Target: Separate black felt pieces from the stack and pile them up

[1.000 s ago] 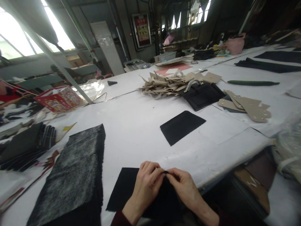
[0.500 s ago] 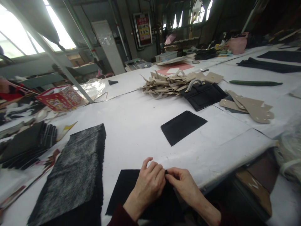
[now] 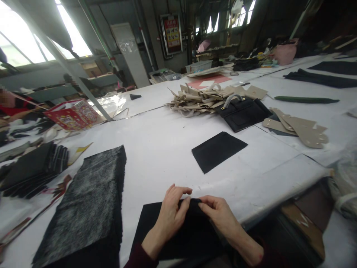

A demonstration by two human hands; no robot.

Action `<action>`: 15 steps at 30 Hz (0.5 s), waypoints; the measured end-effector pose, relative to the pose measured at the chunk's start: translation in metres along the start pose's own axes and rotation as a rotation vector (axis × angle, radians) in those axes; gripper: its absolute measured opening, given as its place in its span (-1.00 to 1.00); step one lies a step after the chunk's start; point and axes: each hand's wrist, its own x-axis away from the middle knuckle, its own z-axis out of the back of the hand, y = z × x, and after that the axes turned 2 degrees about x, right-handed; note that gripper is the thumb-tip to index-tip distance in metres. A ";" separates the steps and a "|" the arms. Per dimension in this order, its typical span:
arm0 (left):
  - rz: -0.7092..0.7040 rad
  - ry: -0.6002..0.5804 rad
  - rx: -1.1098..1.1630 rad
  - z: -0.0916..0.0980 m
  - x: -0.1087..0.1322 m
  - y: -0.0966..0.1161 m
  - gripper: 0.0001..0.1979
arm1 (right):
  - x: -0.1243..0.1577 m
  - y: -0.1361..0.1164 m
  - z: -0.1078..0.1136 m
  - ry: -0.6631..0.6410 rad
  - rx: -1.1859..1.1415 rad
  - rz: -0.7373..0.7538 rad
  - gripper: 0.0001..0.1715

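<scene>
At the near edge of the white table (image 3: 156, 160): one black panel (image 3: 196, 234), lying beneath both hands. Right hand (image 3: 223, 216), thumb and forefinger pinching its far edge; left hand (image 3: 171, 214), thumb and forefinger parted, touching it. Beyond, one black piece (image 3: 219, 152); leftward, one grey-mottled stack (image 3: 83, 201).

The near fabric piece (image 3: 192, 236) is plain black, matching the smaller fabric sheet (image 3: 219, 152) beyond it; the left sleeve (image 3: 141, 257) is dark maroon. At left, the fabric stack (image 3: 86, 190) has a mottled grey-on-black top. The tabletop (image 3: 156, 149) is white. Farther off are beige bag pieces (image 3: 192, 101), a black handbag (image 3: 245, 113) with a grey handle (image 3: 232, 98), a red carrier bag (image 3: 74, 114) printed in yellow and white, and a pink bucket (image 3: 285, 53).
</scene>
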 end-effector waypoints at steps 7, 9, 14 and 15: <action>-0.009 -0.059 -0.033 -0.007 0.001 0.001 -0.73 | 0.002 -0.006 0.000 0.020 0.033 -0.021 -0.68; -0.087 0.006 -0.083 -0.010 0.000 0.003 -0.80 | 0.001 -0.005 0.000 0.014 0.056 0.005 -0.69; -0.255 0.059 -0.202 -0.012 -0.003 0.005 -0.83 | 0.001 -0.002 0.000 0.013 0.138 0.034 -0.70; -0.265 0.055 -0.218 -0.011 -0.003 0.004 -0.82 | 0.001 -0.003 0.001 0.011 0.160 0.037 -0.71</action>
